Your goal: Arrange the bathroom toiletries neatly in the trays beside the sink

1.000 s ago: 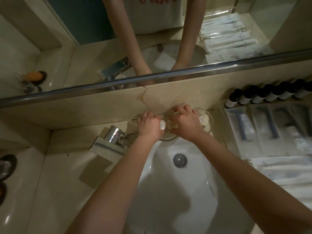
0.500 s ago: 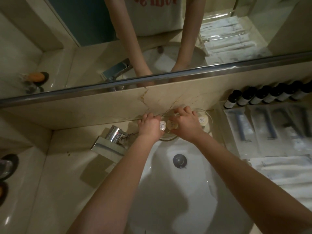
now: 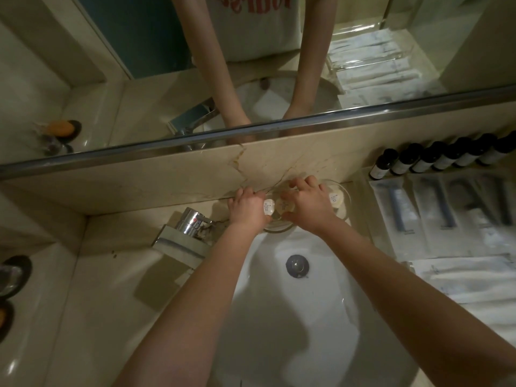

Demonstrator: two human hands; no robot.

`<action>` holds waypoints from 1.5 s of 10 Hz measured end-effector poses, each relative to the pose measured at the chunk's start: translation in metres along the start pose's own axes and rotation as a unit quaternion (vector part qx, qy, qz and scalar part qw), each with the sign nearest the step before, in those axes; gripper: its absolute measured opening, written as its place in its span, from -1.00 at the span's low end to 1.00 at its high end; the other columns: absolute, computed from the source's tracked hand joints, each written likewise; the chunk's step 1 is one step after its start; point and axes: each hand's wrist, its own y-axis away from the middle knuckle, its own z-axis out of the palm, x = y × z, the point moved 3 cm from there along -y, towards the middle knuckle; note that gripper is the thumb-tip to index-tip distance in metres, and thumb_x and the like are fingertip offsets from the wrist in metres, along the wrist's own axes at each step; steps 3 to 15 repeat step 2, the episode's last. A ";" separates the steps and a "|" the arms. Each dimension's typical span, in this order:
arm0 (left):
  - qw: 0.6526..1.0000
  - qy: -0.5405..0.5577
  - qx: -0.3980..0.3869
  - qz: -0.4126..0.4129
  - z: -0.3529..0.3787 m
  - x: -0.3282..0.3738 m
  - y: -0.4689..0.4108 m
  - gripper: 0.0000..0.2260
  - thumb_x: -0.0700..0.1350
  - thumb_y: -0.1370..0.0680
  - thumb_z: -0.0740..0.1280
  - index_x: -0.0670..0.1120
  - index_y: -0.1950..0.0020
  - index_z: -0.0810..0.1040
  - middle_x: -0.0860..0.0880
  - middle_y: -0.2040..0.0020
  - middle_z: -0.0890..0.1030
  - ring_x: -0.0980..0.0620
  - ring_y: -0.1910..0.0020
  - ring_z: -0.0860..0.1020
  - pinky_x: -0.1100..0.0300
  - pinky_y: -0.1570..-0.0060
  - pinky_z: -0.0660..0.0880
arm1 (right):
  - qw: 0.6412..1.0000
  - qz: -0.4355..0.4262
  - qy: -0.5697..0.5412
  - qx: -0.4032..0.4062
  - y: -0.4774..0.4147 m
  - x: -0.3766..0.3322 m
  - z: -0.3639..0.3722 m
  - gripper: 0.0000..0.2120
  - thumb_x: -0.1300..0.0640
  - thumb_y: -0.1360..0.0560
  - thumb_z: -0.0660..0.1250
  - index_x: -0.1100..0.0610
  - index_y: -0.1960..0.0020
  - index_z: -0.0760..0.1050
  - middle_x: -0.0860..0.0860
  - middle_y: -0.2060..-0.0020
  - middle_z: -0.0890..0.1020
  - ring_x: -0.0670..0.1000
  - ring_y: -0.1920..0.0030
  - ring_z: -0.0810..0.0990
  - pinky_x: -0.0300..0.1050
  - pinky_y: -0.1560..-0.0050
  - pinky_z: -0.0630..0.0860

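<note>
Behind the sink stands a clear glass dish [image 3: 279,226]. My left hand [image 3: 245,209] reaches over its left side and pinches a small wrapped soap [image 3: 268,209] with a white label. Over the right side comes my right hand [image 3: 307,208], fingers curled at the far rim and thumb on a round beige soap [image 3: 284,206] in the dish. A second glass dish [image 3: 347,203] to the right holds another wrapped soap [image 3: 336,198]. Further right, several sealed toiletry packets [image 3: 402,208] lie in a clear tray, and a row of dark bottles [image 3: 435,157] lines the wall.
The white basin [image 3: 293,317] with its drain plug [image 3: 297,265] lies under my forearms. A chrome tap [image 3: 190,227] stands left of my left hand. Flat white packets [image 3: 469,280] lie at the right edge. Dark round coasters [image 3: 14,275] sit far left. A mirror runs above the marble ledge.
Both hands stay at the glass dish, with only small finger movements on the soaps. The view has shifted slightly.
</note>
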 end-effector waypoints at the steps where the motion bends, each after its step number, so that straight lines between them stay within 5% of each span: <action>1: 1.000 0.005 -0.012 -0.004 -0.001 0.000 0.000 -0.52 0.01 -0.40 0.43 -0.06 -0.28 0.44 -0.13 -0.30 0.39 -0.14 -0.37 0.26 -0.03 -0.27 0.26 | 1.000 0.007 -0.019 0.001 0.002 0.001 -0.003 -0.46 -0.12 -0.39 0.38 -0.04 -0.34 0.41 0.01 -0.34 0.40 0.13 -0.30 0.29 0.04 -0.21 0.27; 15: 1.000 0.003 0.002 -0.001 -0.011 0.003 0.005 -0.52 0.02 -0.42 0.41 -0.07 -0.29 0.42 -0.14 -0.37 0.36 -0.14 -0.39 0.24 -0.05 -0.29 0.26 | 0.999 0.016 -0.038 0.017 0.012 0.002 -0.013 -0.47 -0.09 -0.41 0.38 -0.01 -0.35 0.39 0.02 -0.33 0.40 0.14 -0.30 0.29 0.04 -0.23 0.26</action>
